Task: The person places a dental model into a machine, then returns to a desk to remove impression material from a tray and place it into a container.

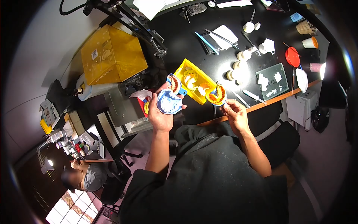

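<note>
My left hand [161, 116] is closed around a dental impression tray [169, 102] filled with blue and white material. Against its upper side sits a smaller blue impression tray [173, 83] with a reddish-brown lining, by the same fingers. My right hand [235, 115] pinches the edge of another blue impression tray [216, 95], whose inside is orange and yellow. Between the hands and just beyond them lies a yellow rectangular box [194, 98]. Several curved dental pieces [191, 79] rest inside it, one of them white and orange.
A glass slab [281, 83] with white lumps lies at right, near syringes [253, 97] and white jars [244, 56]. A red dish [292, 56] stands farther right. An amber-covered machine [112, 56] and a lamp arm [138, 24] are at left. A co-worker [93, 177] sits lower left.
</note>
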Demonstrator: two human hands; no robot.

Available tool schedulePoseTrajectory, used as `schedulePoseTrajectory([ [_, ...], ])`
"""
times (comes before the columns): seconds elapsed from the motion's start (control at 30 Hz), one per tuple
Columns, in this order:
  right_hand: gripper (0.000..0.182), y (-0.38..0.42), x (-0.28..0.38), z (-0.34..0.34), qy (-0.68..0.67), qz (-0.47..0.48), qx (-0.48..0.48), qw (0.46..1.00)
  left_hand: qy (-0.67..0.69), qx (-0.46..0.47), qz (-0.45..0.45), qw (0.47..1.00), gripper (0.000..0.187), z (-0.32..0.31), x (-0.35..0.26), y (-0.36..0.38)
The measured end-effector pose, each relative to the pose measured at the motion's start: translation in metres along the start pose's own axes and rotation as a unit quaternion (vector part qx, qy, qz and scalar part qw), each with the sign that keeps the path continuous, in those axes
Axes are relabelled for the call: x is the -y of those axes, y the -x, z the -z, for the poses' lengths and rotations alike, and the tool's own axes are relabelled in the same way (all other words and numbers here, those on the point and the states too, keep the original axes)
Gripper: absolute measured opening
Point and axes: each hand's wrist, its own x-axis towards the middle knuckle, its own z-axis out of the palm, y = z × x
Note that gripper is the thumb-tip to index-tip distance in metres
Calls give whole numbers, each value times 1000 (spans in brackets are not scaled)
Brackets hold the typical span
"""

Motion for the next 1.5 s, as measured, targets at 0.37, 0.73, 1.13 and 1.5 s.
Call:
schedulePoseTrajectory([
  [0.37,20,-2,-2,2,7,-1,-2,1000,-77,26,-72,994,59,6,8,0],
  [0.73,18,3,0,3,24,-8,2,1000,-5,16,-49,999,58,4,2,-1],
  [1.13,19,7,3,-6,-44,-4,61,997,-22,14,-44,999,57,2,3,-1],
  [1.5,19,10,3,-1,-44,-32,72,996,-29,2,-34,999,57,2,2,-1],
])
